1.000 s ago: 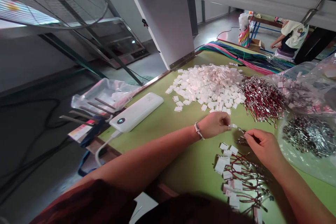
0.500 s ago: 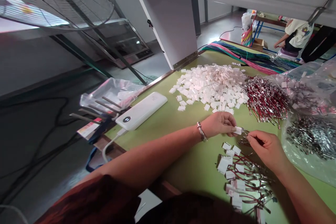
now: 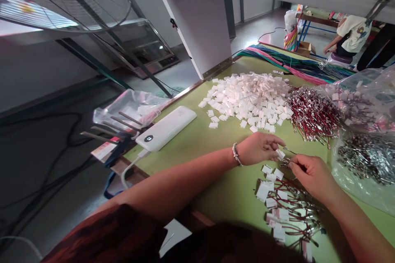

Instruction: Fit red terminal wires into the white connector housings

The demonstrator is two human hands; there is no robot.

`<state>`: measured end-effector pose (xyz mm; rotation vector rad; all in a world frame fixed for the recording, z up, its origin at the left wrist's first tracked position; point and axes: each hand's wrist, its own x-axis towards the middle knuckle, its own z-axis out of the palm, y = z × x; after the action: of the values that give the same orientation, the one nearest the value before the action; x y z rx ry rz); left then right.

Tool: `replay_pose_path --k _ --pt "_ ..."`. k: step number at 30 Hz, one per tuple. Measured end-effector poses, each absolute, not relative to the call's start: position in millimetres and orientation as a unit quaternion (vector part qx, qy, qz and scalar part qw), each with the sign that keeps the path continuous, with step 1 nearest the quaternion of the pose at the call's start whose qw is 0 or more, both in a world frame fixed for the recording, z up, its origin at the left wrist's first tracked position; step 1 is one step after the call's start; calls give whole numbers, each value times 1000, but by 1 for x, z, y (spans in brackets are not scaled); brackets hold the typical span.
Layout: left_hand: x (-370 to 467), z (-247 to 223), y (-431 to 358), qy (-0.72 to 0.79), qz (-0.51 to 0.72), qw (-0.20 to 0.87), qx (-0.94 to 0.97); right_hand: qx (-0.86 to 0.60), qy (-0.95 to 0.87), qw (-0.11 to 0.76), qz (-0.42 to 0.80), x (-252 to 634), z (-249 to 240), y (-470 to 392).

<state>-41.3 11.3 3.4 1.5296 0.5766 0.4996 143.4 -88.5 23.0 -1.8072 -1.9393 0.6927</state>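
Between the thumb and fingers of my left hand (image 3: 261,148) is a small white plastic connector housing (image 3: 280,154). Its index finger is stretched out above the housing. Close by on the right, my right hand (image 3: 313,174) pinches a short wire (image 3: 290,151) with a metal terminal at its end; the rest of the wire is hidden by the fingers. Below both hands lies a row of dark red wires (image 3: 296,209) with white housings (image 3: 264,191) on their left ends and bare metal terminals on their right.
A heap of loose white housings (image 3: 249,94) lies behind my hands, beside a pile of red wires with terminals (image 3: 313,111). Clear plastic bags (image 3: 348,189) of parts sit right. A white power bank (image 3: 166,128) lies left; cable bundles (image 3: 286,65) run along the back. A person (image 3: 353,35) sits beyond.
My left index finger has lifted and stretched out, and the white housing has tilted. A wire end now shows above it, near my right fingertips. My right hand has barely moved.
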Motion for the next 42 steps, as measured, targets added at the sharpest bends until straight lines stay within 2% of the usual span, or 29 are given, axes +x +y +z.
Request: replay_pose_path --k 2,4,10,18,21,24,27,29,34,36,40,42 --pt "-42 8 9 247 225 571 750 -657 -688 181 251 143 24 -88" --pt "-43 13 7 247 224 531 779 -661 -673 188 273 143 25 -88" --pt "-42 16 4 280 173 633 701 -657 -641 227 325 137 29 -89" --pt "-33 7 0 278 169 741 587 -638 -666 261 286 128 28 -90" --pt "-31 5 0 270 168 752 577 -640 -656 270 293 129 32 -90" --pt "-34 9 -3 252 142 717 635 -616 -664 209 368 137 42 -92" --pt "-40 17 -10 220 138 612 747 -565 -676 122 457 154 50 -92" --pt "-43 23 -15 182 136 550 803 -588 -677 114 428 167 50 -88" --pt "-50 38 -15 27 75 554 829 -677 -703 154 157 182 22 -74" --pt "-55 40 -2 90 99 514 847 -679 -716 132 91 179 7 -71" --pt "-73 39 43 460 179 263 829 -674 -732 92 15 170 -13 -69" --pt "-81 36 62 552 164 204 791 -664 -742 95 -2 169 -15 -70"
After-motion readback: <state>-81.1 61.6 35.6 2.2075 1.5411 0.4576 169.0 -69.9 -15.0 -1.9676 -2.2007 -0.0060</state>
